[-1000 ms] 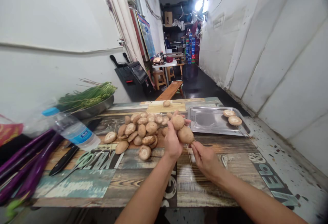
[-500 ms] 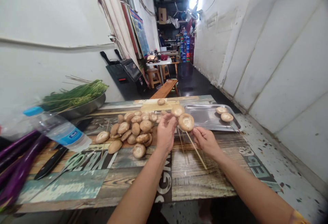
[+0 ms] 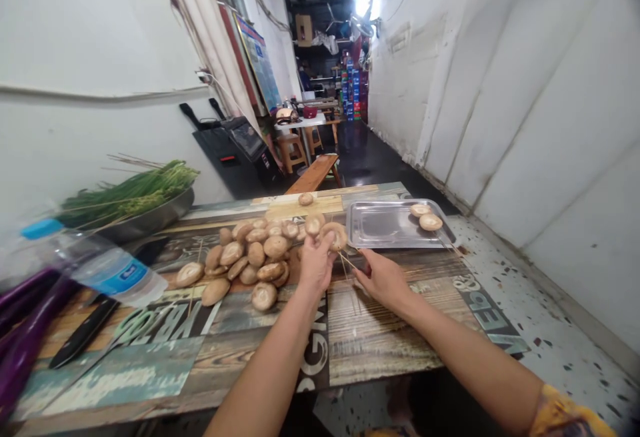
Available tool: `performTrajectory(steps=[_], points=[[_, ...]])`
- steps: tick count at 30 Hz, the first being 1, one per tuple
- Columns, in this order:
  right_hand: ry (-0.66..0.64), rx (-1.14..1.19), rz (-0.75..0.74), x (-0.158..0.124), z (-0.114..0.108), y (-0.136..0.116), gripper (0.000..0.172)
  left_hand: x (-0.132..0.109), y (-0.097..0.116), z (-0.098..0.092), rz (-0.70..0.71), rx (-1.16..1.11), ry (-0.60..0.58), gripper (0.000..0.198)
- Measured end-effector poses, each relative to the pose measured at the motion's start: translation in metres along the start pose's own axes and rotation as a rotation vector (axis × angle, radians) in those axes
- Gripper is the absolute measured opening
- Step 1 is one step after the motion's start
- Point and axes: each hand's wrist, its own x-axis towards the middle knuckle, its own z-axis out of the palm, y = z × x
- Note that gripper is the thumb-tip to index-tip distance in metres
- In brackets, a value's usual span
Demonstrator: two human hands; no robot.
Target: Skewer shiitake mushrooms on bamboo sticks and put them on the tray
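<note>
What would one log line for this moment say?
Left hand: holding mushrooms | Right hand: at skewer | Mushroom pile: left of hands | Metal tray: two mushroom caps

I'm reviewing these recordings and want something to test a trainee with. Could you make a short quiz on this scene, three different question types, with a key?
1. How many round, pale brown mushroom caps lie on the rectangular silvery metal tray?
A) none
B) two
C) five

2. True or false: the black-handled knife lies to the left of the heap of brown mushrooms.

3. Fill in: the caps threaded on the thin wooden skewer are gripped by the person's ____ hand.

Key:
1. B.
2. True.
3. Left: the left hand grips the caps, while the right hand holds the skewer below them.
</note>
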Motion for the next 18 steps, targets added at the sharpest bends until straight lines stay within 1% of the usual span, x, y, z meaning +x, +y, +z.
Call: performTrajectory(steps=[2,4,7,10,14,18], points=[[0.021,-0.021,0.005,0.001,-0.002,0.000,0.032,0.001,-0.002,-0.001,-0.012,0.060,-0.054,0.036],[0.009,-0.052,0.061,0.005,-0.008,0.001,0.030,0.002,-0.006,-0.003,-0.021,0.137,-0.087,0.034],[-0.002,-0.117,0.191,0.013,-0.022,0.009,0.029,0.006,-0.011,-0.009,-0.091,0.293,-0.042,0.032],[0.035,-0.185,0.343,0.020,-0.036,0.022,0.031,0.010,-0.015,-0.015,-0.130,0.461,0.005,0.029],[0.077,-0.282,0.547,0.026,-0.049,0.040,0.030,0.015,-0.020,-0.020,-0.091,0.561,-0.003,0.027],[0.088,-0.354,0.695,0.028,-0.061,0.056,0.032,0.020,-0.024,-0.024,0.013,0.703,0.003,0.026]])
